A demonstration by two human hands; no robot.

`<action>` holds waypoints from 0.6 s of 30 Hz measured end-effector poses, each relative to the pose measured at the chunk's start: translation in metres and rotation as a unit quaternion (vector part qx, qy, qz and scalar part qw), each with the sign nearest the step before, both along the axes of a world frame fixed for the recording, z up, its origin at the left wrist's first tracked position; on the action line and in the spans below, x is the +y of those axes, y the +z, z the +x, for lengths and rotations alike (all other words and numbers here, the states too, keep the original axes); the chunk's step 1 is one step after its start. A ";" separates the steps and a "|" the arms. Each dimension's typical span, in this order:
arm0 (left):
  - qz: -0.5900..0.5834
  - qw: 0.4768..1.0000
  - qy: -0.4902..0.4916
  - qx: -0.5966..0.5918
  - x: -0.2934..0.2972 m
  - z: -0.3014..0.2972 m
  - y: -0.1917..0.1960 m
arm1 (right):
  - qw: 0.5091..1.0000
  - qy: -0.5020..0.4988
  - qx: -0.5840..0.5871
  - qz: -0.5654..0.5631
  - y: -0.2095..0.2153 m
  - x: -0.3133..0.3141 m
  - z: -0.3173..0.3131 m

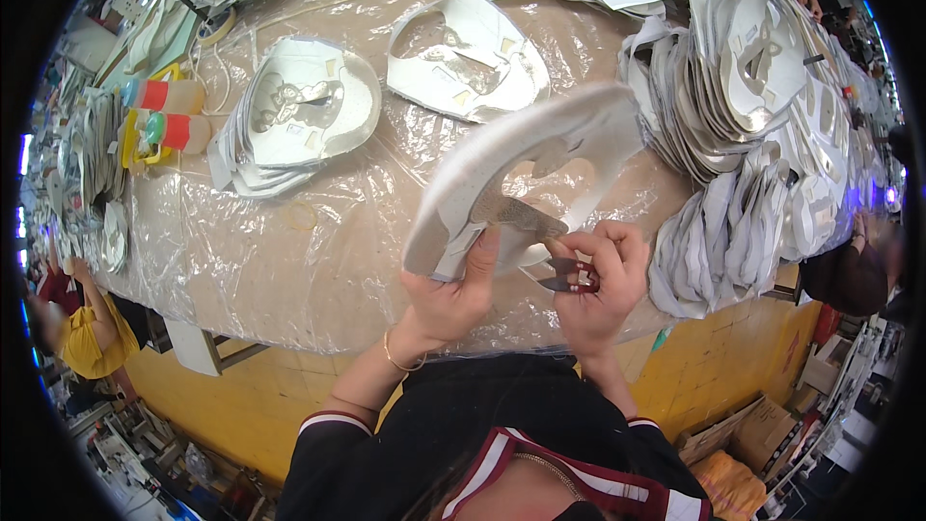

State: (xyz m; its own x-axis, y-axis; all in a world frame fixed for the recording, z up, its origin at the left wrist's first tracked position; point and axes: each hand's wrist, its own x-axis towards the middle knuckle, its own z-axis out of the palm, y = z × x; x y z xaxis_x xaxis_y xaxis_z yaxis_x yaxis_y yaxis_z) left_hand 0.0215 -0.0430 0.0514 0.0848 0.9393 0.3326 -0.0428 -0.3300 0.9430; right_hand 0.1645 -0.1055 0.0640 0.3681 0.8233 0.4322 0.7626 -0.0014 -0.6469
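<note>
While the left hand (pixel 451 291) pinches the lower edge of a white cut shoe-upper piece (pixel 526 169) between thumb and fingers, lifting it clear of the table and tilting it so its inner cutout faces the person, the right hand (pixel 598 280) is curled tight around a small pair of snips (pixel 569 280), whose dark blades sit just beside the piece's lower edge; holding the piece up this way seems to bring that edge close to the blades and the eyes. Below the raised piece lies the table (pixel 318 260), covered in crinkled clear plastic sheeting, likely to protect the surface and let parts slide. Farther out rest two low stacks of similar white pieces (pixel 299 111), lying flat and apart, probably sorted lots. To the right, a large fanned heap of the same pieces (pixel 743 96) leans in overlapping rows, near the right hand. At the far left stand two glue bottles (pixel 169 111) with coloured caps in a yellow holder, well apart from the hands.
</note>
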 end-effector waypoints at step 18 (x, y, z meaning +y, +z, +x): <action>-0.289 0.930 -0.159 -0.164 0.001 0.000 -0.014 | 0.538 0.231 0.803 -0.108 -0.011 -0.010 0.007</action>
